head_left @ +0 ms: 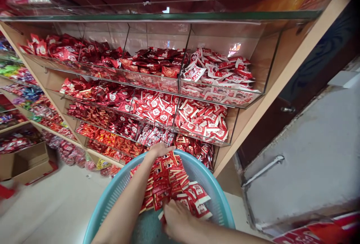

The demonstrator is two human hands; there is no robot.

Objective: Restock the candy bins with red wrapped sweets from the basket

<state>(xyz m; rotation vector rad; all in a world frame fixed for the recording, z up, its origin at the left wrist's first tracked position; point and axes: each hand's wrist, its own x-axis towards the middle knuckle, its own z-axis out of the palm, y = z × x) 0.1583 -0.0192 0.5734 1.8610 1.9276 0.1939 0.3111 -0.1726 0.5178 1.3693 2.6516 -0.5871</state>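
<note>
A round turquoise plastic basket [222,195] with perforated walls stands in front of the shelves. Inside it lies a pile of small red candy packets [176,178] with pale edges. My left hand [161,150] reaches across to the far rim and is closed over it, its fingertips partly hidden. Low in the basket, my right hand [177,216] is closed at the near side of the pile, fingers curled down. A packet edge pokes out beside those fingers, slightly blurred.
Clear-fronted shelf bins [221,90] full of red wrapped sweets rise just beyond the basket. An opened cardboard box [28,165] sits on the floor [67,202] at left. On the right are a grey wall [309,161] with a white pipe [263,170] and red packages [323,232].
</note>
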